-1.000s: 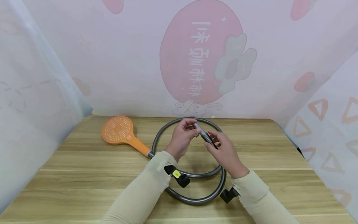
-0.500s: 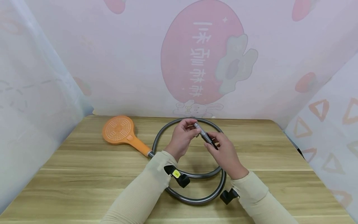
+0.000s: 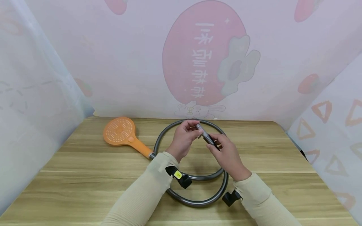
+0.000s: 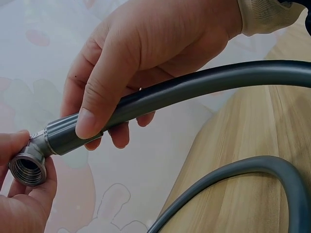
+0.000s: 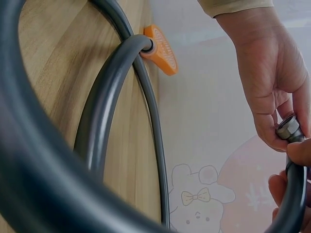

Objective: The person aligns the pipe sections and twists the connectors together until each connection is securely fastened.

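Note:
My left hand (image 3: pixel 182 138) pinches a metal elbow connector (image 4: pixel 28 167) between thumb and fingers; its open threaded end faces the camera in the left wrist view. This connector sits on the ribbed end sleeve (image 4: pixel 63 137) of a dark grey shower hose (image 4: pixel 209 80). My right hand (image 3: pixel 229 155) holds the hose at that sleeve, thumb on one side and fingers behind. Both hands are raised above the looped hose. At the hose's other end, an orange shower head (image 3: pixel 120 131) lies on the table, spray face up, left of my hands.
Beneath my hands the hose forms wide loops on the wooden table (image 3: pixel 85 188). A printed cloth (image 3: pixel 135 62) hangs behind the table's far edge and along both sides. Black wrist cameras are strapped on both sleeves.

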`<act>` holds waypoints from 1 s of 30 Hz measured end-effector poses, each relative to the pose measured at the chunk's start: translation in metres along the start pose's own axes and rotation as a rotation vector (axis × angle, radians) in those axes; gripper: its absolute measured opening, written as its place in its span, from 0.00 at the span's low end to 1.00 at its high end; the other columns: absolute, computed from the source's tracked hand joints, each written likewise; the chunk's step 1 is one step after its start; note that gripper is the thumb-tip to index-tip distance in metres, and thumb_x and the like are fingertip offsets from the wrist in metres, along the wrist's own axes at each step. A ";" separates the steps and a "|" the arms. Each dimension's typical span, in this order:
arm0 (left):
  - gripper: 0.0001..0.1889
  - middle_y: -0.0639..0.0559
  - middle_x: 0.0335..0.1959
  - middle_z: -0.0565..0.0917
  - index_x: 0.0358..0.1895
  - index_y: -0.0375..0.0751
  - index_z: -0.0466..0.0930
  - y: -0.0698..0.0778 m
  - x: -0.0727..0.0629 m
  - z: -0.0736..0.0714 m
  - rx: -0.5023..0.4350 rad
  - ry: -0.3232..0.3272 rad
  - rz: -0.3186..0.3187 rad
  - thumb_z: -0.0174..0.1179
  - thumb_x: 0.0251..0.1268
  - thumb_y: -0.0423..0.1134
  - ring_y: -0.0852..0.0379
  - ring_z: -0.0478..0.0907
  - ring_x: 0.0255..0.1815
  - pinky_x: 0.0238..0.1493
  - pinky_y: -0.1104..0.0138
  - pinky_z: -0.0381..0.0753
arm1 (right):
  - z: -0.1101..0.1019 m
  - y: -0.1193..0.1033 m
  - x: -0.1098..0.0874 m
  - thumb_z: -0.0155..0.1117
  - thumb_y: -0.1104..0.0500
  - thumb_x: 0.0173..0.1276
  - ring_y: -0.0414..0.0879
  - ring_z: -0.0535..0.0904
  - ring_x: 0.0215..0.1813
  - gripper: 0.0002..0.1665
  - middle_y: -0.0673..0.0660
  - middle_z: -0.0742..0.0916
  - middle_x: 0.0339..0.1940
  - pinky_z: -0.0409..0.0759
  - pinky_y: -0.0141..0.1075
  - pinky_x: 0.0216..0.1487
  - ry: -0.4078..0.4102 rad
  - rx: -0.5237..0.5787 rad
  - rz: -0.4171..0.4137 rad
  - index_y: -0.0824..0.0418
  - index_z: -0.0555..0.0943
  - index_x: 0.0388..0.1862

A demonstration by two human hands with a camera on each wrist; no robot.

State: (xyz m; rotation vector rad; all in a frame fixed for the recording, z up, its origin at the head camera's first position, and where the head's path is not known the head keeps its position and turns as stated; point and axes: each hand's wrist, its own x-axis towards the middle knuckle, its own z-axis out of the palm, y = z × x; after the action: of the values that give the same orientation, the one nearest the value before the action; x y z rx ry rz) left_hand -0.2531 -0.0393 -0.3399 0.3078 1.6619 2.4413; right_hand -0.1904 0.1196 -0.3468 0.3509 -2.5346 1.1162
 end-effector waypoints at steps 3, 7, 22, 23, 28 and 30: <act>0.15 0.40 0.48 0.76 0.51 0.32 0.74 0.001 0.000 0.000 0.002 0.001 0.001 0.58 0.62 0.22 0.59 0.77 0.39 0.42 0.70 0.78 | 0.000 0.000 0.000 0.66 0.63 0.66 0.46 0.79 0.41 0.19 0.56 0.83 0.44 0.78 0.36 0.37 0.000 0.000 -0.007 0.65 0.79 0.56; 0.15 0.39 0.49 0.76 0.52 0.32 0.73 0.001 0.000 -0.001 0.007 0.000 0.004 0.58 0.62 0.22 0.60 0.77 0.39 0.42 0.70 0.78 | 0.000 0.000 0.000 0.65 0.63 0.66 0.46 0.79 0.41 0.19 0.57 0.83 0.43 0.78 0.36 0.37 -0.006 0.005 -0.003 0.65 0.78 0.56; 0.15 0.49 0.40 0.76 0.51 0.31 0.74 0.002 0.000 -0.002 0.011 -0.002 -0.004 0.59 0.62 0.22 0.59 0.77 0.38 0.42 0.71 0.79 | -0.002 -0.001 0.002 0.59 0.62 0.71 0.46 0.76 0.39 0.19 0.57 0.83 0.42 0.78 0.36 0.36 -0.071 0.023 0.021 0.66 0.77 0.59; 0.15 0.49 0.40 0.76 0.51 0.31 0.74 0.002 0.000 -0.002 0.011 -0.002 -0.004 0.59 0.62 0.22 0.59 0.77 0.38 0.42 0.71 0.79 | -0.002 -0.001 0.002 0.59 0.62 0.71 0.46 0.76 0.39 0.19 0.57 0.83 0.42 0.78 0.36 0.36 -0.073 0.026 0.021 0.66 0.77 0.59; 0.15 0.49 0.40 0.76 0.51 0.31 0.74 0.000 0.000 -0.001 -0.001 -0.005 -0.008 0.58 0.62 0.22 0.59 0.77 0.38 0.42 0.71 0.79 | -0.002 0.001 0.002 0.58 0.62 0.72 0.45 0.76 0.38 0.19 0.57 0.83 0.40 0.77 0.36 0.36 -0.080 0.042 0.022 0.66 0.76 0.59; 0.15 0.49 0.40 0.76 0.51 0.31 0.74 -0.001 0.000 -0.001 -0.003 -0.007 -0.007 0.58 0.62 0.22 0.59 0.77 0.38 0.42 0.71 0.79 | -0.002 0.001 0.002 0.58 0.61 0.72 0.45 0.76 0.39 0.19 0.58 0.83 0.41 0.77 0.36 0.36 -0.083 0.045 0.023 0.66 0.76 0.60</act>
State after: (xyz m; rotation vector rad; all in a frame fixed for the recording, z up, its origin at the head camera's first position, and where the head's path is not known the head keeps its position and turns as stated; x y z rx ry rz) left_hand -0.2538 -0.0401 -0.3408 0.3089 1.6542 2.4343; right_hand -0.1921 0.1218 -0.3454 0.3883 -2.5945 1.1929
